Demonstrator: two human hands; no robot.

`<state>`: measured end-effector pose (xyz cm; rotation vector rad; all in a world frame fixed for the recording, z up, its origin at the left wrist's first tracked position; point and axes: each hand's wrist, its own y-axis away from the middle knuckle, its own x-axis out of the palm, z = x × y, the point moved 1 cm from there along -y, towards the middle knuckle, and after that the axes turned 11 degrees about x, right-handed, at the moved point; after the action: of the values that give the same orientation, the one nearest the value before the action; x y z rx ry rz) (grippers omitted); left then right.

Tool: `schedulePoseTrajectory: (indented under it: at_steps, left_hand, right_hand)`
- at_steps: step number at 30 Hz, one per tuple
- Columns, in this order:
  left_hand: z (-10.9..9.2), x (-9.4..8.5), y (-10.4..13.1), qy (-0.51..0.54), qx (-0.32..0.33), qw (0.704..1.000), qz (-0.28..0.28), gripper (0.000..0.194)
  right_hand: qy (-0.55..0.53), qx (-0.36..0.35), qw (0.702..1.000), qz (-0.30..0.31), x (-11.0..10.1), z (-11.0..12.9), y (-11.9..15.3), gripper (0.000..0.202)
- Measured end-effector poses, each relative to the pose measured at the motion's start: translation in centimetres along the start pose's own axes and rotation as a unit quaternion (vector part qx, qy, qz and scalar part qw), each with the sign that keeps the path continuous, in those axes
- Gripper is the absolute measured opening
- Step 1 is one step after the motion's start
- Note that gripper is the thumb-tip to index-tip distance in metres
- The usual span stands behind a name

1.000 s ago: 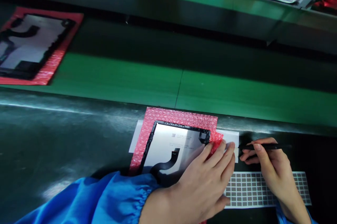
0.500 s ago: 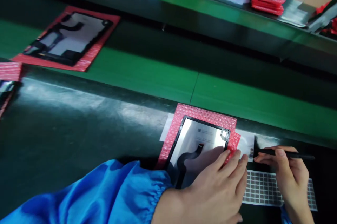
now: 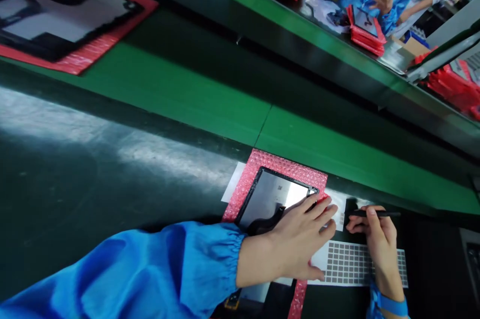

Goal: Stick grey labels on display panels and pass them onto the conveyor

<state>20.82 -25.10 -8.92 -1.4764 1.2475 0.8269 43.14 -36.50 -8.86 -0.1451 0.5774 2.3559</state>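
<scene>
A slim black pen-like tool (image 3: 373, 214) is pinched in the right hand (image 3: 377, 239), its long axis running left-right, tip pointing left. Just left of that tip, the flat grey rectangular panel (image 3: 272, 194) on pink bubble wrap (image 3: 288, 164) is pressed under the left hand (image 3: 300, 244), fingers (image 3: 322, 209) spread flat, gripping nothing, upon the dark tabletop (image 3: 112, 169).

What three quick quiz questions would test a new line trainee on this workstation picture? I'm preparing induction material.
1. True or false: the right hand holds a slim black stylus.
2. What lies under the silver, black-framed display panel?
3. The left hand rests on: A) the panel, B) the green conveyor belt, C) the white sheet of small grey square stickers.

Key: 1 true; 2 a pink bubble-wrap sheet; 3 A.
</scene>
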Motion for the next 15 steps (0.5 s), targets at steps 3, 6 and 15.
schedulePoseTrajectory:
  at_steps: [3,6,15]
  left_hand:
    - [0.03,0.09,0.14,0.007,-0.005,1.000,-0.003,0.089]
    - [-0.16,0.03,0.19,0.007,-0.009,1.000,-0.001,0.087]
    - [0.26,-0.15,-0.07,0.016,-0.009,1.000,0.002,0.093]
  right_hand:
    - [0.005,0.001,1.000,0.009,-0.08,-0.11,0.02,0.042]
    - [0.003,0.003,1.000,0.009,-0.19,-0.36,0.10,0.040]
    - [-0.060,-0.026,0.998,0.019,-0.82,-0.66,-0.15,0.031]
